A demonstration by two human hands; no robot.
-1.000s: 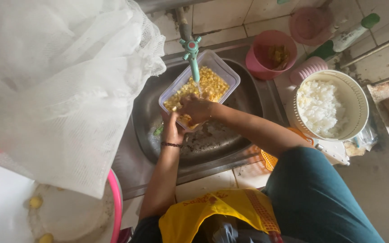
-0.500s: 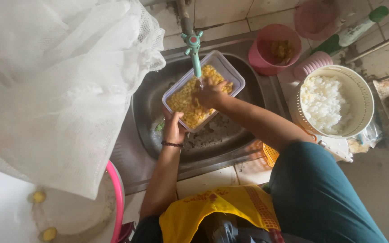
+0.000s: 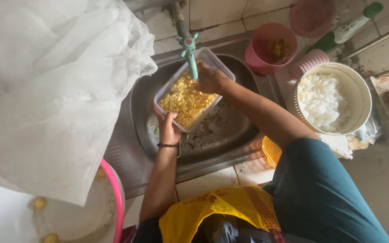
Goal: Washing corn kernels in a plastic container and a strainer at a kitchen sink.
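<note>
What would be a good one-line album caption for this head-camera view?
Left hand holds a clear container of yellow kernels over the sink; right hand reaches in beneath the green tap.

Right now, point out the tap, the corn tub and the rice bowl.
tap (image 3: 190,54), head view, on the green spout.
corn tub (image 3: 186,96), head view, on the yellow kernels inside the clear tub.
rice bowl (image 3: 359,92), head view, on the pale right rim.
</note>
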